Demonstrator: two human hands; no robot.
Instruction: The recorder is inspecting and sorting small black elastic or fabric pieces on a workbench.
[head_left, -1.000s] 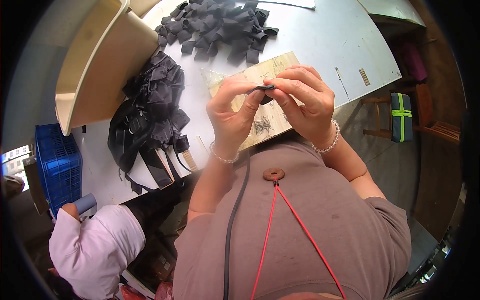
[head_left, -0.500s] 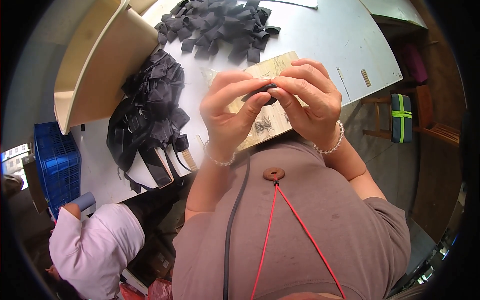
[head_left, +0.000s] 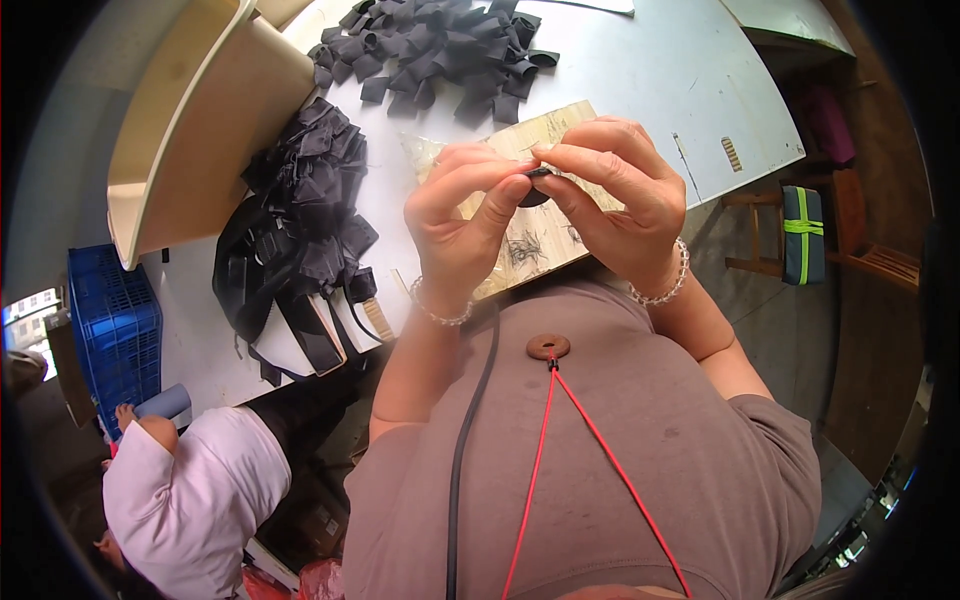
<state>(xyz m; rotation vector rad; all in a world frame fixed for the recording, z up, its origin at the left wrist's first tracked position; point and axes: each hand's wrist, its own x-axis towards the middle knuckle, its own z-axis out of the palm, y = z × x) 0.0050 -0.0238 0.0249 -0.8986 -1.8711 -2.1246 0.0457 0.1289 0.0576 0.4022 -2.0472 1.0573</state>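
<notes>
Between the fingertips of both hands is a small black fabric piece (head_left: 535, 193), held up over a wooden board (head_left: 490, 285). My left hand (head_left: 462, 205) pinches its left side with thumb and fingers. Opposite it, my right hand (head_left: 615, 185) pinches the right side. Much of the piece is hidden behind the fingers. Dark threads (head_left: 525, 248) lie on the board below. A heap of flat black fabric pieces and straps (head_left: 310, 225) lies left of my hands. Farther back is a pile of black fabric loops (head_left: 440, 50).
The white table (head_left: 640, 70) carries a beige bin (head_left: 200, 150) at its left. A blue crate (head_left: 115, 330) stands past the table's left edge, near a person in a pale pink top (head_left: 200, 480). A stool with a dark cushion (head_left: 803, 240) is at the right.
My left fingers have closed in toward the right hand, and less of the black piece shows. At lower left, the other person's arm has shifted slightly.
</notes>
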